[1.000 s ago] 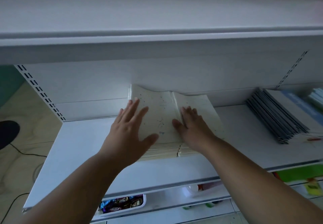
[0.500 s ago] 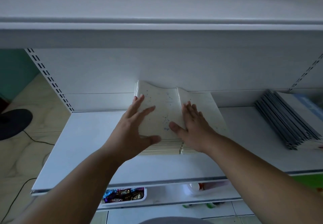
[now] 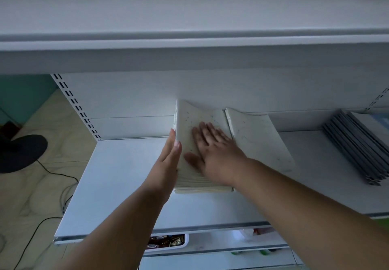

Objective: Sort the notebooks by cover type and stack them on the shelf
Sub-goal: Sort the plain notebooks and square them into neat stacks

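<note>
Two stacks of cream speckled notebooks lie side by side on the white shelf (image 3: 117,185), backs curling up against the rear panel. On top of the left stack (image 3: 197,115) my right hand (image 3: 212,151) lies flat with fingers spread. My left hand (image 3: 168,162) stands on edge, straight fingers pressed against that stack's left side. The right stack (image 3: 256,141) is untouched. A slanted stack of grey-covered notebooks (image 3: 355,151) sits further right on the same shelf.
A deep upper shelf (image 3: 189,44) overhangs the work area. Below, a white tray of wrapped sweets (image 3: 166,242) sits on a lower shelf. To the left, a dark round base (image 3: 21,151) and a cable lie on the floor.
My right hand slid from the seam between the stacks onto the left stack. My left hand came off the top and turned edge-on against the stack's left side.
</note>
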